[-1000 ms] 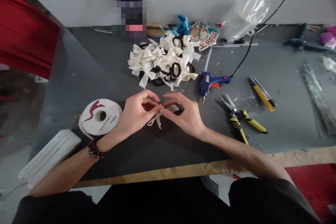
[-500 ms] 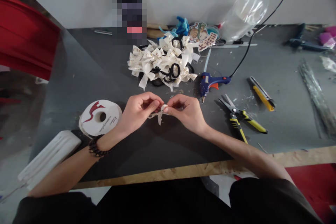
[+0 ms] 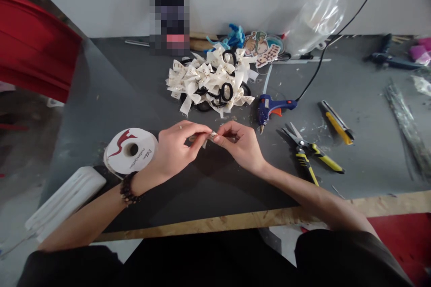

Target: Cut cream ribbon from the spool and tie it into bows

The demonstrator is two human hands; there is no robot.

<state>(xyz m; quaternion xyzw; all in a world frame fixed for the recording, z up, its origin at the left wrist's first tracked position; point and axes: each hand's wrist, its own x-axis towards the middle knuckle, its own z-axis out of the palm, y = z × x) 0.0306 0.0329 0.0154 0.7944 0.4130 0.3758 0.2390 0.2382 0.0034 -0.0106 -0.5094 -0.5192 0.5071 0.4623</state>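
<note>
My left hand (image 3: 177, 150) and my right hand (image 3: 240, 145) meet at the middle of the grey table (image 3: 111, 94). Both pinch a small piece of cream ribbon (image 3: 209, 136) between their fingertips; most of it is hidden by the fingers. A white ribbon spool (image 3: 130, 151) with a red mark lies just left of my left wrist. Behind the hands sits a pile of cream ribbon bows on black hair ties (image 3: 210, 81).
A blue glue gun (image 3: 273, 106) with a black cord, yellow-handled scissors (image 3: 310, 152) and a yellow utility knife (image 3: 336, 122) lie to the right. A white block (image 3: 65, 202) lies at the front left. A clear plastic bag (image 3: 319, 9) stands at the back.
The hands have closed tighter on the ribbon piece and lifted it slightly; its hanging tails now show less. The view has shifted a little.
</note>
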